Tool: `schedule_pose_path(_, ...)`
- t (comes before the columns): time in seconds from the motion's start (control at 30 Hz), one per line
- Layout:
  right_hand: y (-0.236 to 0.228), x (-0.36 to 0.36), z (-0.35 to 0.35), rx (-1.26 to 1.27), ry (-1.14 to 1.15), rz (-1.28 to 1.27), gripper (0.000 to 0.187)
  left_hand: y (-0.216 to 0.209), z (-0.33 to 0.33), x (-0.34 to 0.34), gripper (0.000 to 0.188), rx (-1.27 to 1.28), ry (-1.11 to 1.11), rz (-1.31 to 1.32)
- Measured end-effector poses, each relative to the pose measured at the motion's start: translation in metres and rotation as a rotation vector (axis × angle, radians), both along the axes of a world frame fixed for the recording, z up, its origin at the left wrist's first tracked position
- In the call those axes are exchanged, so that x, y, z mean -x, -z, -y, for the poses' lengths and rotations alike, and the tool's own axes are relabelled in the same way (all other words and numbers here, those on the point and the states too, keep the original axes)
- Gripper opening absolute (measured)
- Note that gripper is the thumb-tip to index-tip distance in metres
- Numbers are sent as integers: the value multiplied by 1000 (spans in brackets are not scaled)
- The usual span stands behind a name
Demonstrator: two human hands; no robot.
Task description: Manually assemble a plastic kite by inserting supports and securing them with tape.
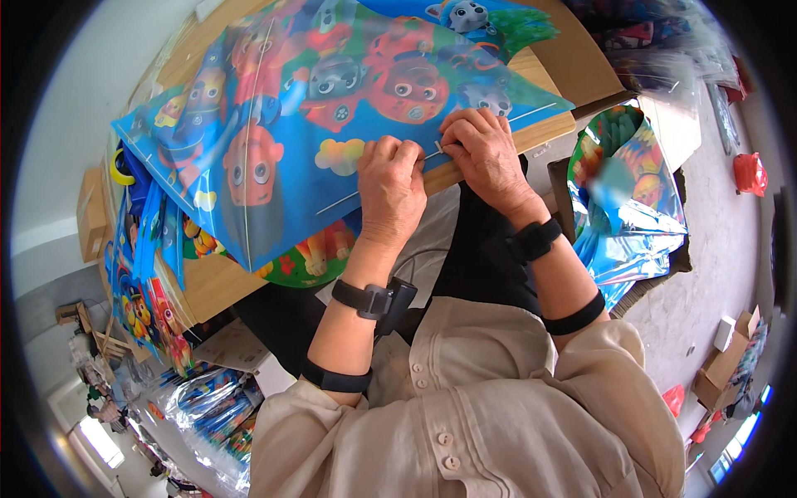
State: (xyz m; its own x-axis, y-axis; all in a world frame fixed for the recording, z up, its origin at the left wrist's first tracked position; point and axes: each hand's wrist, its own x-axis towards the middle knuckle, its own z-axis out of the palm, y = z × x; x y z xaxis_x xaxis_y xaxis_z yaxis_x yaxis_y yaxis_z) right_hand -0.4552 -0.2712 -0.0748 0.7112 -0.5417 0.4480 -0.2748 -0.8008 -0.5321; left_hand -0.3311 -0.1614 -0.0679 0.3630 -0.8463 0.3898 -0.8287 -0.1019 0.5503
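A large blue triangular kite (282, 137), printed with cartoon dogs and other figures, lies spread over a wooden table. Thin pale rods show along its edges and down its middle. My left hand (392, 187) is closed on the kite's near edge, fingers pinched together. Just to its right, my right hand (486, 162) pinches the same edge with curled fingers. Between the two hands shows a small white piece (440, 148) at the end of the edge rod. The fingertips partly hide it.
Under the kite is the wooden table (217, 286), with more printed kites (149, 311) hanging off its left side. An opened carton (635, 303) holding shiny printed sheets (631, 224) stands on the floor to the right. A red bag (750, 174) lies farther right.
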Motion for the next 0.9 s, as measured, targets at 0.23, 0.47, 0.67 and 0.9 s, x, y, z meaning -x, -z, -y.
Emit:
schedule_pose_path(0.23,-3,-2,-2,-32,7,-29,5,3,0,2,14,43,-47,43)
schedule_pose_path(0.47,-5,-3,-3,-28,-28,-28,4,7,-2,3,15,75,-68,-8)
schedule_pose_path(0.67,-6,-4,-3,-20,-39,-24,5,5,-4,5,17,82,-81,-11)
schedule_pose_path(0.9,-10,-2,-3,-42,-57,-66,6,4,-5,3,15,61,-60,27)
